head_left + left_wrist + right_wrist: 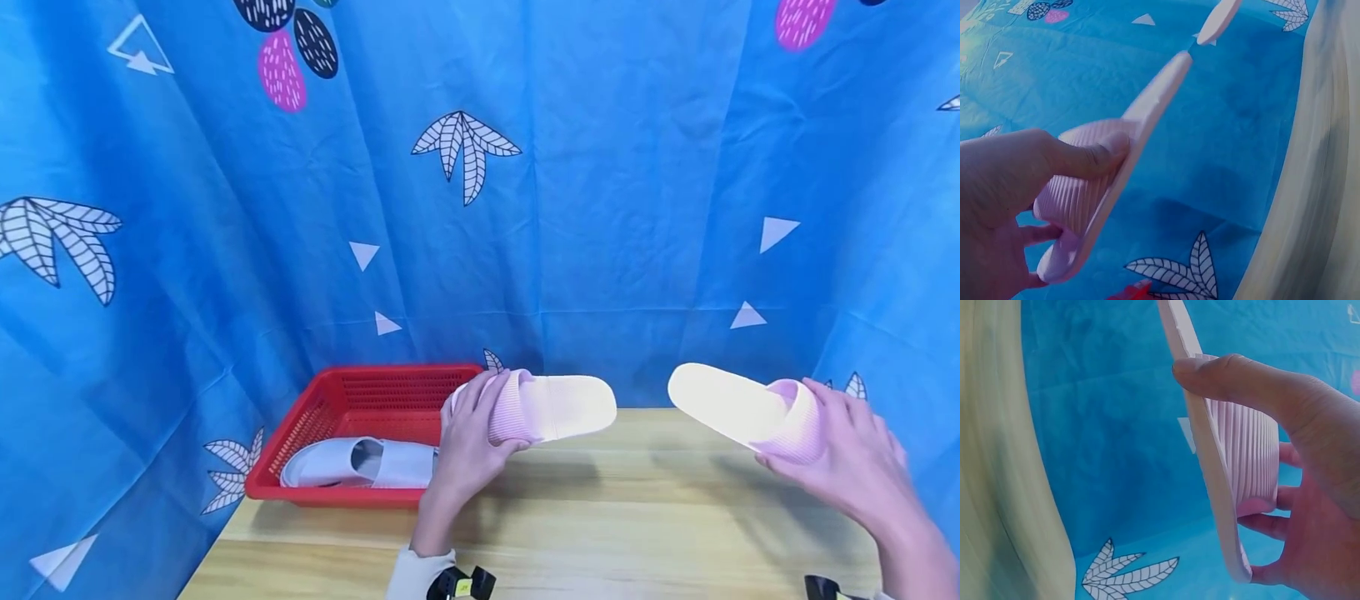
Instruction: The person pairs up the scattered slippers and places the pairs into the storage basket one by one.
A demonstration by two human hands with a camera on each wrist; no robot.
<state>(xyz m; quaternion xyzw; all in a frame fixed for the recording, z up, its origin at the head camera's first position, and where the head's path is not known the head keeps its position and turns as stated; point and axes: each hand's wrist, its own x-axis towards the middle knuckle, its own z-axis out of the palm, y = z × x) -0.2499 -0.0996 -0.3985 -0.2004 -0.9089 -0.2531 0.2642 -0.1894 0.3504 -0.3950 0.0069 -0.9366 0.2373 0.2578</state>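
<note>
My left hand (pixel 474 425) grips a pale pink slide slipper (pixel 573 407) by its ribbed strap, held above the table with the sole reaching right. In the left wrist view the thumb presses along the sole's edge beside the strap. A matching pink slipper (pixel 720 402) is in my right hand (pixel 855 442), sole reaching left toward the first one, with a gap between the two. The right wrist view shows that thumb on the sole edge and the fingers around the ribbed strap (pixel 1244 450). Part of the left slipper's toe end is hidden behind the left hand.
A red plastic basket (pixel 300 493) stands at the left of the light wooden table (pixel 637 533). Grey-white slippers (pixel 326 462) lie inside it, partly hidden by my left arm. A blue patterned curtain (pixel 615 208) hangs behind and around the table.
</note>
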